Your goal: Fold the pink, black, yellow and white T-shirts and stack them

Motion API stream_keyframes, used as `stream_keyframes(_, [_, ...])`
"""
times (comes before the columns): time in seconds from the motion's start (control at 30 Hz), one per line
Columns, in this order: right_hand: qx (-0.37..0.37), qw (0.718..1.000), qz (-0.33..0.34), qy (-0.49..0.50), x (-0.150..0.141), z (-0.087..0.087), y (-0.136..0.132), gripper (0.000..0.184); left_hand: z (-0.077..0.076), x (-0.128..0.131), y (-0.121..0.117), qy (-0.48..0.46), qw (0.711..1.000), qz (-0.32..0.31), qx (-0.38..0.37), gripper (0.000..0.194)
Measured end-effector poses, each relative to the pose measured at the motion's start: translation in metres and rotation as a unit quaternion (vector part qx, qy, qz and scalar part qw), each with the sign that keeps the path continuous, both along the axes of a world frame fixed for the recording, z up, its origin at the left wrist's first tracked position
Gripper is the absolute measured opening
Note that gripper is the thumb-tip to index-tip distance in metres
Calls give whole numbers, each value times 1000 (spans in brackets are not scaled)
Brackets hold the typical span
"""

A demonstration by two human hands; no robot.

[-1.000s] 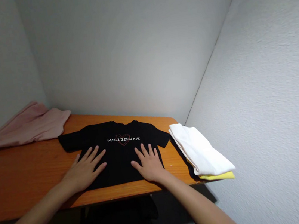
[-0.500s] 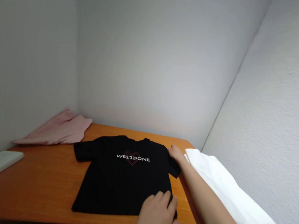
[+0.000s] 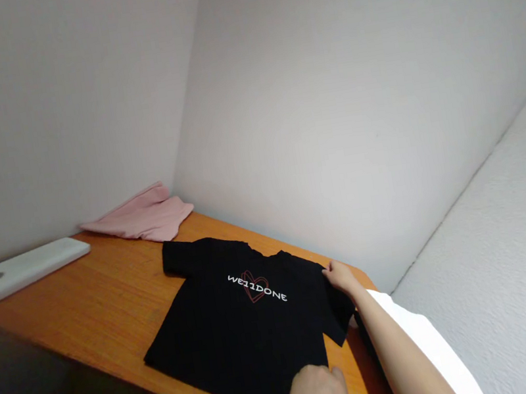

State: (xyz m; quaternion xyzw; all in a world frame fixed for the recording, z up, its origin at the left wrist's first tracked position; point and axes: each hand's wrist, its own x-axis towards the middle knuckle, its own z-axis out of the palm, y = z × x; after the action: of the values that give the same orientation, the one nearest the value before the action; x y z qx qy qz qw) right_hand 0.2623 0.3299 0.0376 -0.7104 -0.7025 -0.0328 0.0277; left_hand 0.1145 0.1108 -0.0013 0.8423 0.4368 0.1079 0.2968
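Pale walls (image 3: 354, 109) rise behind a wooden table (image 3: 95, 303). On it lies a black T-shirt (image 3: 235, 334), spread flat, print upward, reaching the near edge. A white cloth (image 3: 431, 343) shows partly at right, a pink cloth (image 3: 151, 216) in the back corner, a white oblong device (image 3: 38, 262) left of it. The right hand (image 3: 340, 276) pinches the shirt's shoulder edge — the left hand (image 3: 319, 393) curls over the near hem, whether gripping I cannot tell — and the WE11DONE lettering (image 3: 257, 288) crosses a red heart
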Motion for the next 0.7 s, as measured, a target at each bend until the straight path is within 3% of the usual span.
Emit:
stream_keyframes(0.1, [7,1000,-21,15,5,29,1,7,13,-13,-12,-196,980,19,-28,26])
stream_keyframes(0.23, [35,998,-33,43,-13,61,5,4,34,-45,-27,-457,872,101,-142,15])
stream_keyframes(0.3, [53,997,-23,58,-38,70,10,9,40,-69,-33,-523,822,141,-178,16])
stream_keyframes(0.37, [66,995,-2,72,-73,73,18,14,40,-96,-36,-552,795,175,-180,18])
stream_keyframes(0.43, [70,994,30,85,-117,66,27,18,31,-125,-39,-549,792,214,-160,20])
stream_keyframes(0.53, [51,990,84,101,-187,39,34,22,8,-168,-44,-503,806,284,-129,20])
stream_keyframes(0.7, [-21,982,141,120,-272,-21,23,21,-24,-221,-56,-270,886,367,-86,11])
